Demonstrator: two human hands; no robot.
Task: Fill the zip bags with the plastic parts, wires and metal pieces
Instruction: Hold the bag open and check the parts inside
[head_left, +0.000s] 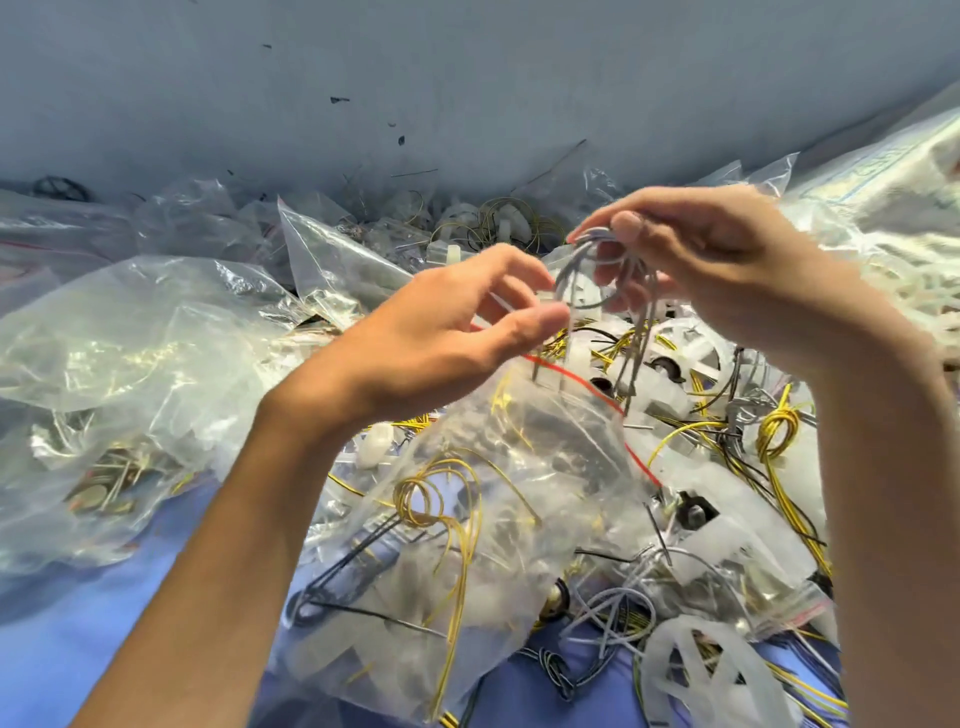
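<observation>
My right hand (711, 260) pinches a looped bundle of grey wires (597, 270) at its top, and the loose ends hang down over the red-striped mouth of a clear zip bag (519, 499). My left hand (452, 322) grips the rim of that bag between thumb and fingers and holds it up. Yellow and black wires and white plastic parts show through the bag's wall. More yellow wires (776, 431) and white plastic wheels (685, 353) lie loose to the right of the bag.
Filled clear bags (104, 353) pile up on the left and at the back. A large white printed sack (883, 197) stands at the right. Loose grey wires (613, 613) and a white plastic wheel (701, 665) lie on the blue surface (78, 649) near me.
</observation>
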